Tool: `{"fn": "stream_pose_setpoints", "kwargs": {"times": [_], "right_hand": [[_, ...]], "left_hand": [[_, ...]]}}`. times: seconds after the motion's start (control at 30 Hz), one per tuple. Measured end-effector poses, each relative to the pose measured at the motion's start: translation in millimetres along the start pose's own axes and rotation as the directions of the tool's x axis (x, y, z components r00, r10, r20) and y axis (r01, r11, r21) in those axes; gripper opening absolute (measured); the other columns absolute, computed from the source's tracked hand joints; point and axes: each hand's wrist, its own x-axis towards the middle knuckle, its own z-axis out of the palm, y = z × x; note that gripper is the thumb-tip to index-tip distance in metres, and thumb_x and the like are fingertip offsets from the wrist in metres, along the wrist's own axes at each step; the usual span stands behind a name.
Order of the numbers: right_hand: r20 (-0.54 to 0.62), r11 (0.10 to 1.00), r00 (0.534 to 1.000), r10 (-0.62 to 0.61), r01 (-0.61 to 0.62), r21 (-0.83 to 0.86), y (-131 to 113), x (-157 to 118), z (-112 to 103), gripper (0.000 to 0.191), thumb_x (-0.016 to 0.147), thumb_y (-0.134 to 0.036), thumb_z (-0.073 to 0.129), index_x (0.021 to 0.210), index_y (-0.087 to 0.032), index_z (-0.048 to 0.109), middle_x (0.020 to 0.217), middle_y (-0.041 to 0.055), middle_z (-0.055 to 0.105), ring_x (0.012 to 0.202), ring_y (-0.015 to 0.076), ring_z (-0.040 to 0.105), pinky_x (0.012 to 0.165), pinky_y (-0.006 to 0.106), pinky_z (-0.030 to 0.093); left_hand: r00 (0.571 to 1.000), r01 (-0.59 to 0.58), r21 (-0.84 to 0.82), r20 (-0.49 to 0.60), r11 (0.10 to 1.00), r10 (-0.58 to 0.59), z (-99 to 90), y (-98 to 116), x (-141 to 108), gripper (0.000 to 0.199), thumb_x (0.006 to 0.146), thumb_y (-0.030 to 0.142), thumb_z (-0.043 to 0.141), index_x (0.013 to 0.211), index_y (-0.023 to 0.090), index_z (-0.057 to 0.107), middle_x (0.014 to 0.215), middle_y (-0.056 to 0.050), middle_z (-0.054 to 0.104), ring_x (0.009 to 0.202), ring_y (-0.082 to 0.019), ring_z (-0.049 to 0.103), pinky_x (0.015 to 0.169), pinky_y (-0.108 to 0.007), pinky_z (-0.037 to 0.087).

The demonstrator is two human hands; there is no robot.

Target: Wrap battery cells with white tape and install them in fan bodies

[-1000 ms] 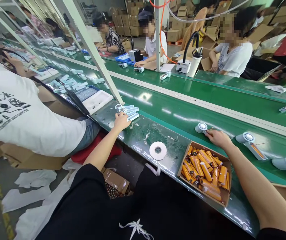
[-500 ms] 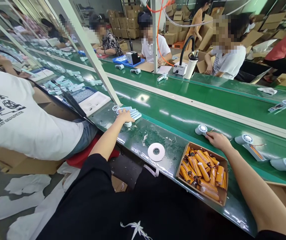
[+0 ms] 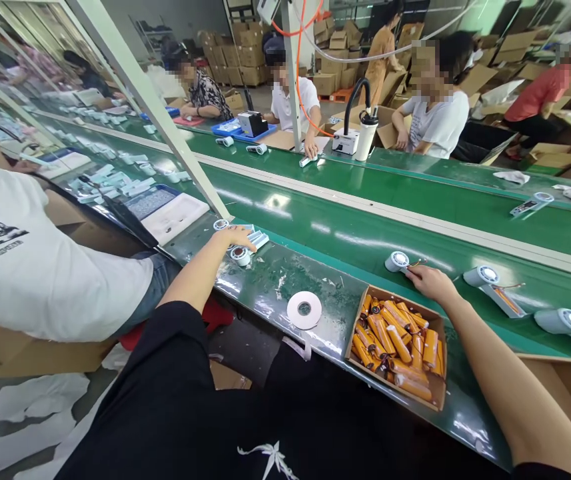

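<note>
My left hand (image 3: 238, 236) lies over a small group of light blue handheld-fan housings (image 3: 260, 241) on the bench edge, its fingers stretched out across them. One round fan head (image 3: 240, 255) shows just below that hand. At the right, my right hand (image 3: 431, 281) is closed on the handle end of a light blue handheld fan (image 3: 397, 261), whose round head points left; thin wires stick out near the fingers. Below it stands a cardboard box (image 3: 360, 313) full of orange-wrapped batteries (image 3: 399, 340). Between my arms lies a white tape roll (image 3: 304, 311).
More fan units (image 3: 502, 300) lie along the green conveyor belt (image 3: 325, 233) at right. A slanted metal post (image 3: 165, 127) rises beyond my left hand. A co-worker in a white shirt (image 3: 55, 260) sits close at left. Several people work across the belt.
The view has shifted slightly. My left hand's fingers are less spread, and the fan head below it shows more. Across the belt, a co-worker's hand has reached onto a fan unit.
</note>
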Motion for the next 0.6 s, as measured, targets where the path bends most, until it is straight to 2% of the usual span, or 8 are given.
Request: {"fn": "stream_pose_setpoints", "kwargs": {"times": [0.1,0.2,0.33,0.47,0.53,0.57,0.6], "right_hand": [[0.005,1.0,1.0,0.029,-0.029,0.01,2,-2,0,0.045,0.106,-0.044,0.044,0.133,-0.027,0.076,0.139,0.0059,0.073,0.12,0.0315,0.071,0.099,0.041,0.057],[0.025,0.998,0.997,0.068,-0.068,0.012,5,-2,-1,0.043,0.105,-0.045,0.047,0.132,-0.03,0.077,0.135,0.0056,0.075,0.112,0.0313,0.074,0.093,0.041,0.058],[0.043,0.994,0.993,0.109,-0.109,0.014,9,-4,-2,0.043,0.103,-0.043,0.049,0.135,-0.03,0.075,0.134,0.0064,0.075,0.112,0.0316,0.074,0.094,0.041,0.057],[0.02,0.993,0.994,0.106,-0.106,0.046,12,-8,-5,0.042,0.102,-0.043,0.053,0.133,-0.028,0.077,0.135,0.0083,0.075,0.116,0.032,0.072,0.097,0.041,0.055],[0.003,0.989,0.993,0.117,-0.117,0.093,14,-10,-9,0.04,0.099,-0.043,0.059,0.129,-0.026,0.079,0.133,0.0081,0.076,0.116,0.0316,0.072,0.096,0.039,0.056],[-0.006,0.983,0.991,0.131,-0.129,0.134,14,-10,-12,0.039,0.097,-0.043,0.062,0.127,-0.026,0.08,0.13,0.008,0.077,0.115,0.031,0.073,0.096,0.037,0.056],[-0.015,0.972,0.988,0.152,-0.147,0.186,15,-11,-16,0.038,0.095,-0.042,0.066,0.126,-0.024,0.081,0.127,0.0081,0.078,0.113,0.0301,0.073,0.095,0.036,0.056]], "left_hand": [[1.0,0.01,0.027,-0.015,1.0,-0.009,6.2,6,-9,0.103,0.079,0.073,0.059,0.163,0.016,0.039,0.173,-0.022,0.026,0.158,-0.045,0.025,0.126,-0.052,0.026],[1.0,0.018,0.053,-0.016,0.998,-0.018,14.3,21,-27,0.096,0.086,0.072,0.05,0.159,0.01,0.042,0.169,-0.026,0.029,0.154,-0.048,0.029,0.123,-0.054,0.029],[0.999,-0.036,0.073,0.006,0.997,0.036,26.9,61,-52,0.093,0.087,0.072,0.049,0.155,0.008,0.048,0.164,-0.029,0.036,0.148,-0.05,0.037,0.118,-0.055,0.033],[0.993,-0.117,0.102,0.0,0.988,0.118,39.2,109,-81,0.093,0.087,0.072,0.055,0.153,0.006,0.05,0.165,-0.031,0.035,0.149,-0.051,0.036,0.118,-0.057,0.031],[0.985,-0.142,0.122,-0.077,0.982,0.152,45.5,126,-103,0.094,0.087,0.071,0.058,0.151,0.004,0.05,0.166,-0.033,0.031,0.151,-0.053,0.03,0.119,-0.059,0.029],[0.968,-0.188,0.132,-0.145,0.973,0.207,49.8,132,-116,0.093,0.087,0.071,0.06,0.151,0.005,0.051,0.166,-0.032,0.031,0.152,-0.052,0.028,0.12,-0.06,0.029],[0.931,-0.274,0.148,-0.209,0.95,0.301,55.7,136,-130,0.09,0.086,0.071,0.063,0.15,0.008,0.052,0.166,-0.029,0.033,0.152,-0.05,0.029,0.12,-0.059,0.03]]}}
